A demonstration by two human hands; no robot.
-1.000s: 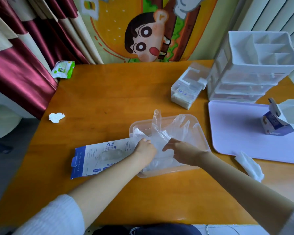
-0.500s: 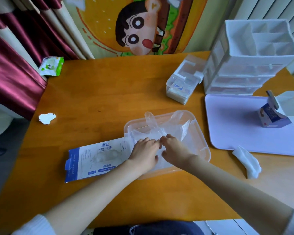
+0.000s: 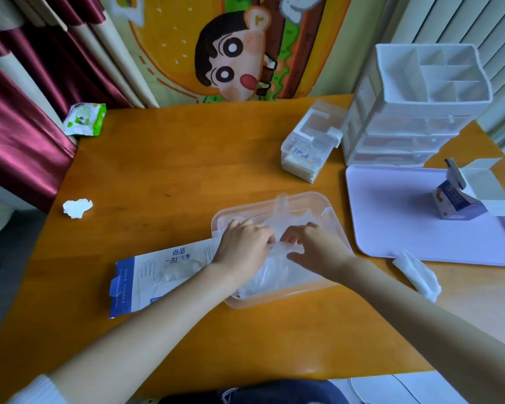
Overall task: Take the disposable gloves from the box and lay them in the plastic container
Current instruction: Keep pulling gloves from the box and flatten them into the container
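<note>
Counter (image 3: 187,170): orange-brown wood, with every item below lying on it.
Plastic container (image 3: 328,201): clear, shallow, with rounded corners, in the middle of the counter and somewhat nearer the near edge.
Gloves (image 3: 270,275): a crumpled heap of thin clear film inside the container, with one strip rising above its far rim.
Left hand (image 3: 242,243): over the container's left part, knuckles up, fingers curled down into the film and gripping it.
Right hand (image 3: 315,246): just beside the left hand, over the container's middle, fingers and thumb bent round a bunched fold of glove film.
Glove box (image 3: 158,275): a flat white and blue carton lying on the left-edge side of the container, its end meeting the container's left rim and partly under the left forearm.
Lilac tray (image 3: 391,223): by the right edge, carrying a small opened carton (image 3: 461,199).
Drawer organiser (image 3: 420,112): white, at the far right corner, with a small clear box (image 3: 312,147) just beside it.
Folded tissue (image 3: 417,275): just off the tray's near edge.
Crumpled tissue (image 3: 77,207): near the left edge.
Wipes packet (image 3: 85,119): green and white, at the far left corner.
</note>
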